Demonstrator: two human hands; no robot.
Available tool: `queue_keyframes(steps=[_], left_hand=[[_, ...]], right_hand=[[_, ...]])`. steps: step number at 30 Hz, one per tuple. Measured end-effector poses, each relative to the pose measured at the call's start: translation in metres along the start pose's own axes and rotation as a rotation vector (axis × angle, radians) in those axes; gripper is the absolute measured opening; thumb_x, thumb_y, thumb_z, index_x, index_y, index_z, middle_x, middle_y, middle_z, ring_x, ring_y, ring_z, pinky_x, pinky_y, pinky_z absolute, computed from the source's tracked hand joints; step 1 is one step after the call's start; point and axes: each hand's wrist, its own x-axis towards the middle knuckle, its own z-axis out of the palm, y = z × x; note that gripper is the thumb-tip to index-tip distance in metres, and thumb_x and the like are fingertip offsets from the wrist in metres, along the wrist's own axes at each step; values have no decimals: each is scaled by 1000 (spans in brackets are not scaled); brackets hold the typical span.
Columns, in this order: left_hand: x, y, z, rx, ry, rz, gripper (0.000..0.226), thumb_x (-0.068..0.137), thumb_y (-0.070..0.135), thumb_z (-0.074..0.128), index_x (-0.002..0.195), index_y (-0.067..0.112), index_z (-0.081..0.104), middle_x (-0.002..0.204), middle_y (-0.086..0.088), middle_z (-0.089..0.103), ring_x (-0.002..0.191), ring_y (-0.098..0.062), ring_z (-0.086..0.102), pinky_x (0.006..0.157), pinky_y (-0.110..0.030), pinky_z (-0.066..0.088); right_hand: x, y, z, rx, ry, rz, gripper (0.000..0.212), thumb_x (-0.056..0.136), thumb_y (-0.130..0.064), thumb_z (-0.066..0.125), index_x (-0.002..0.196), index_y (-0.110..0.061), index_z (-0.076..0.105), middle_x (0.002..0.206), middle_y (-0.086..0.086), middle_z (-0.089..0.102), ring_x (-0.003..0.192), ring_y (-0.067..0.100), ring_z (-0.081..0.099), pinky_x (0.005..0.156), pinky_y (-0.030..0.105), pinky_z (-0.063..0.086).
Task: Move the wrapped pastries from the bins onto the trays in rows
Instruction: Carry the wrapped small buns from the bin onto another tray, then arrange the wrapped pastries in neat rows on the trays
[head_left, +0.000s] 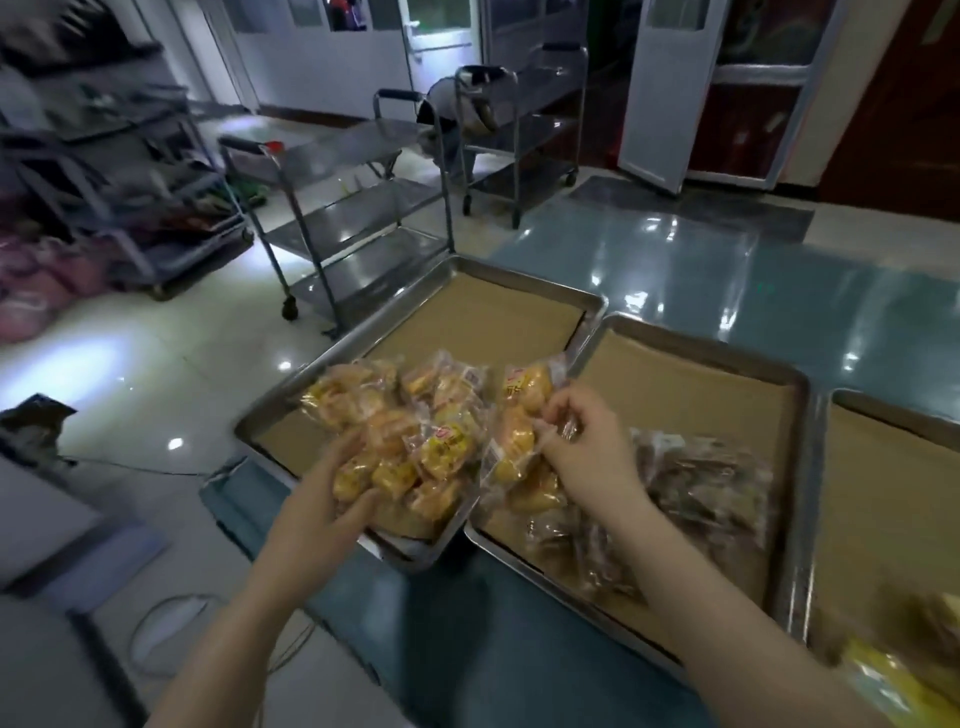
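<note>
Head view: sorting stage, w/ three paper-lined trays set side by side. Risk 1: the yellow wrapped pastries (415, 415) are heaped, not rowed, on the left tray (291, 384). Slick wrappers may be slid over the low near rim if the heap is pushed. Risk 2: the held packs (524, 395) hang over the seam btwn left tray and middle tray (701, 338). A loose pinch could see them dropped among the dark wrapped pastries (717, 483), mixing types. Left hand (332, 499): fingers curled into the heap's near-left side, several packs gripped btwn fingers and thumb. Right hand (587, 447): fingers bunched together, wrapper of the held packs pinched at the fingertips. These packs lie up and left of the knuckles, just beside the heap. Right tray (893, 410) is seen only in part; bins cannot be made out.
</note>
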Motion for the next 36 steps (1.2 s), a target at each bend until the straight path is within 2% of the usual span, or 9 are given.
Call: queue_keyframes(steps=[4,7,12,16,18,20,25,30,36], left_hand=[[37,-59,-22,-154,85,-140,55,89,20,61,136,36,37,120,17,55,116,-8,48,100,-37,37],[62,-93,-28,-229,58,-143,55,88,21,61,136,35,38,132,9,50,123,-8,44,102,-36,36],[96,-138,-33,-281,-128,-97,53,89,29,60,136,36,37,130,18,46,123,-4,43,96,-29,38],[125,-178,-42,-222,-185,-38,53,89,29,59,134,45,36,130,23,46,118,-2,46,91,-27,39],[133,-187,-40,-162,-199,-12,55,88,28,59,136,41,35,131,19,46,119,-7,47,92,-30,41],[131,-189,-32,10,-209,85,57,86,32,60,138,36,35,136,12,47,122,-13,46,96,-33,37],[125,-196,-17,313,-172,256,66,80,40,64,138,26,37,143,-2,44,128,-19,43,103,-38,27],[125,-197,-13,327,-144,279,61,81,34,59,137,21,41,140,-3,48,126,-17,46,98,-28,22],[125,-197,-21,326,-227,242,72,84,35,55,146,17,23,156,-5,17,138,-18,26,109,-32,14]], right_hand=[[0,19,63,0,15,64,30,82,-16,70,67,-32,50,125,-22,50,133,2,31,109,36,28],[3,23,96,-39,50,81,29,81,-14,71,66,-30,50,122,-12,56,132,6,37,106,34,31],[16,1,146,-114,254,153,22,84,-16,68,71,-27,54,123,-19,45,122,-5,33,98,22,26],[20,-10,184,-140,357,103,17,89,-23,64,82,-35,54,142,-16,33,133,-2,27,101,15,21],[14,-12,199,-183,259,84,11,91,-31,60,97,-39,56,156,-14,16,142,-1,9,111,26,16],[1,-8,212,-323,132,90,26,91,-39,58,116,-36,54,159,-15,-4,145,7,-10,117,38,10],[-18,3,248,-745,-168,196,59,81,-69,43,135,-46,35,149,-23,-35,132,23,-44,113,64,3],[5,8,266,-791,-160,313,70,73,-74,48,134,-54,22,145,-23,-41,126,21,-51,106,70,-4],[42,12,277,-921,-173,384,87,67,-82,47,140,-50,12,147,-11,-42,128,36,-45,102,72,-10]])
